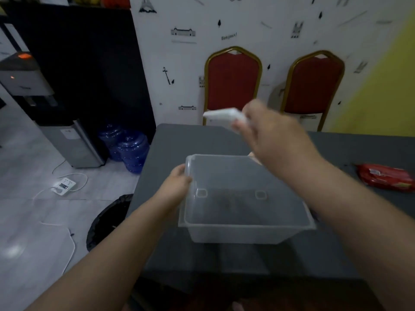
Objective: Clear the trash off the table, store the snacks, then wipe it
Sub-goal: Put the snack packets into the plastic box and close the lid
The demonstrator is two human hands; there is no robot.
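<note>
Plastic bin: clear and see-through, the storage bin (244, 205) is sitting on the dark grey bench (258, 263), nothing visible inside it, its near rim facing the person.
Left hand: the left hand (177, 182) is gripping the bin's left rim, fingers (187, 180) curling over the edge and steadying it.
Right hand: the right hand (267, 129) is reaching out beyond the bin's far edge, raised off the bench and blurred by motion; its fingers are closing around a white packet (224, 115), which is sticking out to the left of them.
White packet: too blurred to say whether it is a snack or a piece of trash.
Red snack pack: a red wrapped pack (386, 177) is lying flat on the bench, well off to the right of the right forearm and apart from both hands.
Trash bin: a black-lined trash bin (107, 221) is standing on the floor just beside the bench's left edge, below and left of the left hand.
Step in hand: by the look of it, sorting is under way, with the bin being held ready for storing snacks; wiping is not yet begun.
Next move: if the white packet is a snack, it is calling for a drop into the open bin just below the right hand; if trash, a carry leftward over to the black bin. The red pack is waiting after that.
</note>
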